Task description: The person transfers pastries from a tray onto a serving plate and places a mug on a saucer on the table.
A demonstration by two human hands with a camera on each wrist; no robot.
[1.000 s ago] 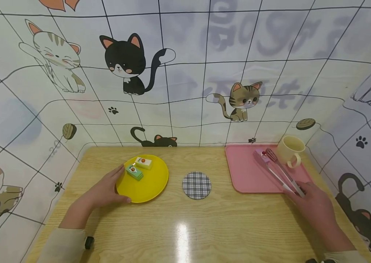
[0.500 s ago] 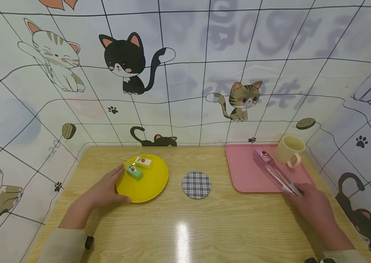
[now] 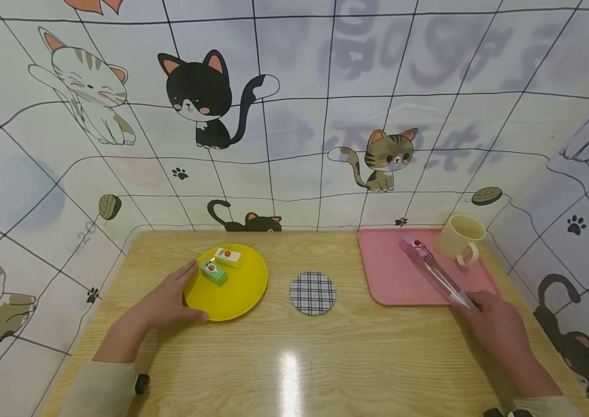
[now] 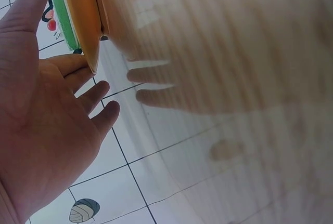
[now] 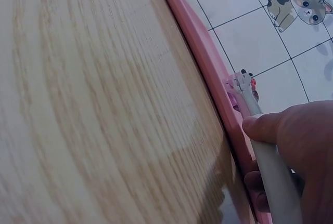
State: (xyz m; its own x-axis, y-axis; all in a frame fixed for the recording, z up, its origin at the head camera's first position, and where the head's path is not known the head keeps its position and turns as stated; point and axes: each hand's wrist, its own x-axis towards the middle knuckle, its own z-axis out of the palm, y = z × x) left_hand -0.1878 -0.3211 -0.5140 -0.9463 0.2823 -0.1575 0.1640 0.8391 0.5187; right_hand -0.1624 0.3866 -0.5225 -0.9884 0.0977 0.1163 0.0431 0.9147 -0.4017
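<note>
In the head view my right hand (image 3: 494, 327) grips a pair of tongs (image 3: 445, 281) over the pink tray (image 3: 388, 284). The tong tips lie close together around a small purple toy cake slice (image 3: 417, 245) with a red topping, mostly covered by them. In the right wrist view, thumb and fingers pinch the pale tongs (image 5: 273, 177) beside the tray's edge. My left hand (image 3: 169, 298) holds the left rim of a yellow plate (image 3: 242, 295), thumb at the front and fingers behind. On that plate sit a green cake slice (image 3: 213, 273) and a white one (image 3: 228, 258).
A cream mug (image 3: 461, 237) stands at the tray's back right corner. Between plate and tray lies a round checked coaster (image 3: 312, 293) on the wooden table (image 3: 336, 359). A cat-patterned sheet (image 3: 294, 116) rises behind the table and at both sides.
The tongs' arms have drawn together around the purple cake slice, their right arm swinging left. The left hand and the plate stay in place.
</note>
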